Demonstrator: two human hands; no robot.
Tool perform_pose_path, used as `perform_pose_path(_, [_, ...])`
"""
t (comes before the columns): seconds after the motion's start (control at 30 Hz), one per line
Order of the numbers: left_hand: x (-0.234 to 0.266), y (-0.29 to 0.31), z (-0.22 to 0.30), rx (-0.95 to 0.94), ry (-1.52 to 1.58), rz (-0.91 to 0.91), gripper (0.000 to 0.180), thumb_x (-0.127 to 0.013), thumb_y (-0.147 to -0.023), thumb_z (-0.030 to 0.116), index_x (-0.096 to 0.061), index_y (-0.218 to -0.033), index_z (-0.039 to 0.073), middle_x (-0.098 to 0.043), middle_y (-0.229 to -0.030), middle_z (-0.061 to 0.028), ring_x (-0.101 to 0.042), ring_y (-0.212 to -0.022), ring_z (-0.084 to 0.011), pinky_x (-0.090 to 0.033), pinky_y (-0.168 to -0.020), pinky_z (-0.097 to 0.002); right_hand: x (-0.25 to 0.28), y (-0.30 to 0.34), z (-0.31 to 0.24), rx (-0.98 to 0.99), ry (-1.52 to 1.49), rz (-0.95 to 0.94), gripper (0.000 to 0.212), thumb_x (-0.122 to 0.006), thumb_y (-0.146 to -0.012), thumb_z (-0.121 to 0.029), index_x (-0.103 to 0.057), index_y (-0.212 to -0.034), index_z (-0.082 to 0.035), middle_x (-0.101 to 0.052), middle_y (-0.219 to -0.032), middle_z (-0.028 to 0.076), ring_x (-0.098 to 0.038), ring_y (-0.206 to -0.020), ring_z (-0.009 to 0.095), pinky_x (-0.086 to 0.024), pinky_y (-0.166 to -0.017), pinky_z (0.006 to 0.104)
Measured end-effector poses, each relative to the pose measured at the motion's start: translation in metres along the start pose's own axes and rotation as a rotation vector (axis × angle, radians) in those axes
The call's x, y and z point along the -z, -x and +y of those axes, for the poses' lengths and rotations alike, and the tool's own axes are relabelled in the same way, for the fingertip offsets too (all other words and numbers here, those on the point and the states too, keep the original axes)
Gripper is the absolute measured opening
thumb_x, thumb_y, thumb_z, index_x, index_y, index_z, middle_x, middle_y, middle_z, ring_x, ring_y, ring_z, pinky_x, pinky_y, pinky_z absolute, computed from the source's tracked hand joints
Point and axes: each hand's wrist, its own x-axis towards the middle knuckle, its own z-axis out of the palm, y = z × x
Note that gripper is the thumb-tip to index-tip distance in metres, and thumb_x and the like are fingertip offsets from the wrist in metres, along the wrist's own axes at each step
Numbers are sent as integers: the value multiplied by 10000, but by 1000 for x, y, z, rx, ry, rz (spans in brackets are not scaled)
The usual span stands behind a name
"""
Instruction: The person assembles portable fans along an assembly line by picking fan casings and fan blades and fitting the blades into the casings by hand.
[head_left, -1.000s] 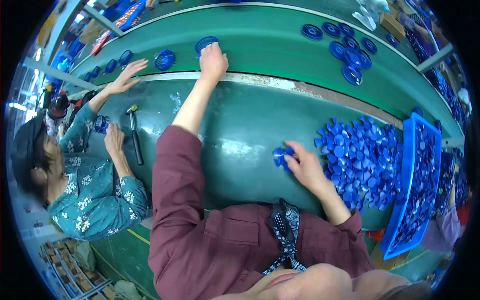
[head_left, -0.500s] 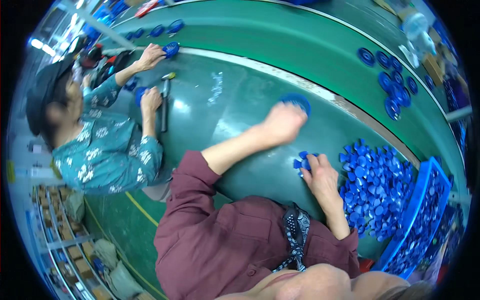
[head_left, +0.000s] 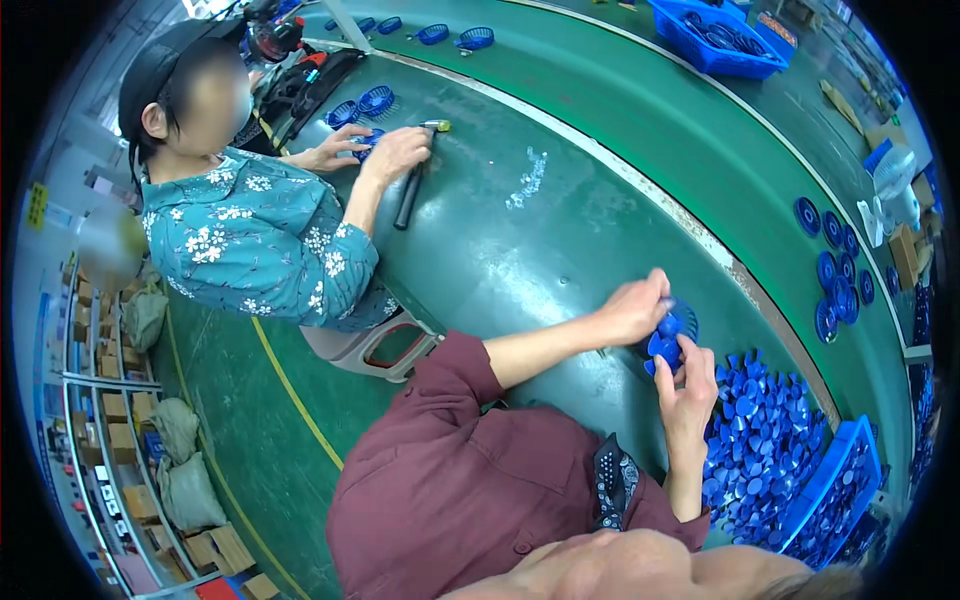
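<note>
A round blue slotted dish is gripped at its left edge by my left hand, whose fingers are closed and partly hidden behind it. My right hand is closed in a pinch on small blue fan-shaped pieces, which are against the near side of the dish. How many pieces it holds I cannot tell. Just right of my right wrist lies a large heap of similar blue pieces on the green table.
A blue bin of small pieces lies tipped beside the heap. Beyond the table's pale edge runs a green belt with several blue dishes. At left, a co-worker handles a blue dish near a hammer.
My left hand has brought the blue dish toward me and to the right, against the pieces in my right hand. The view has shifted left. The co-worker's hands have come together.
</note>
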Motion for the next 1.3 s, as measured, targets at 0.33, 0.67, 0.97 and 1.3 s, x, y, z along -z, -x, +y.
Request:
perform_pose_path(0.33, [-9,10,0,411,815,-321,362,-543,-966,360,-596,-1035,9,-576,-893,-22,-524,-802,-87,-457,-694,-256,-8,-12,19,61,173,-18,383,-717,-772,-58,-605,-1137,-19,-540,-855,110,-491,-539,193,-436,-522,325])
perform_pose_path(0.67, [-3,11,4,368,962,-289,378,-529,-976,342,-589,-1128,1,-601,-1009,-48,-550,-928,-109,-465,-810,-269,-9,-22,9,-15,152,-2,385,-721,-759,-43,-615,-1129,-20,-544,-854,111,-510,-566,192,-449,-542,328])
perform_pose_path(0.97, [8,17,10,82,468,-228,397,-632,-906,291,-563,-1136,-26,-634,-1008,-109,-592,-918,-141,-497,-801,-310,-16,-20,16,27,189,22,381,-724,-752,-46,-618,-1118,-26,-553,-874,121,-534,-568,210,-461,-538,337])
perform_pose_path(1.3, [2,8,-9,137,480,-251,387,-698,-832,206,-581,-1125,-18,-636,-999,-75,-579,-900,-135,-507,-794,-311,-18,-26,19,21,162,-12,378,-728,-728,-77,-632,-1093,-57,-594,-921,135,-621,-812,303,-520,-667,370])
